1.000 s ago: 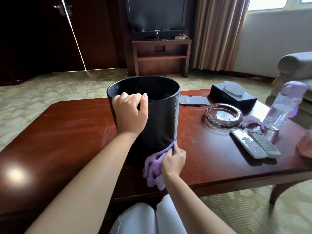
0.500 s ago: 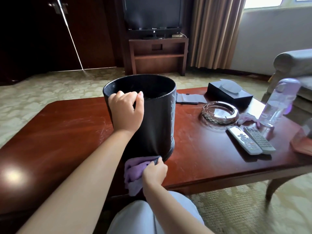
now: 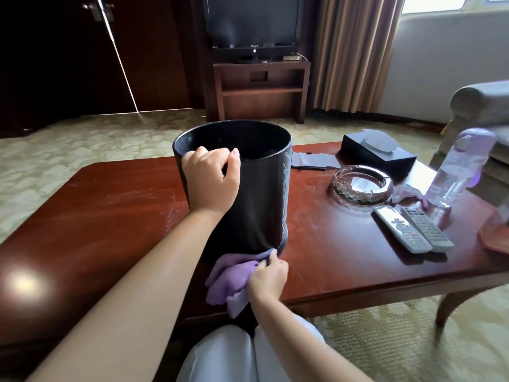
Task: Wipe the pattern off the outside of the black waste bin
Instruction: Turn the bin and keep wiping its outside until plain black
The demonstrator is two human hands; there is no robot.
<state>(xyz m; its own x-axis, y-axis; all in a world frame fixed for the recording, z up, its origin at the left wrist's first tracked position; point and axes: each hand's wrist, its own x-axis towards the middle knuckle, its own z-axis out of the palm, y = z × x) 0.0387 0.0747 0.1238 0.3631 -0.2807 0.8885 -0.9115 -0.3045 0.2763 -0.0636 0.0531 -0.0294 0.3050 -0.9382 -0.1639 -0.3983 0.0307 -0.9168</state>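
Observation:
The black waste bin stands upright on the dark red wooden table. A pale line pattern runs down its right side. My left hand grips the near rim, fingers curled over the edge. My right hand holds a purple cloth and presses it against the bin's base at the front. Part of the cloth hangs over the table's near edge.
To the right of the bin lie a glass ashtray, two remote controls, a black tissue box and a purple water bottle. A pen and paper sit behind. My knees are under the near edge.
My right hand swept the cloth along the bin's base from the lower right side to the left, then back a little to the right. My left hand kept its grip on the rim.

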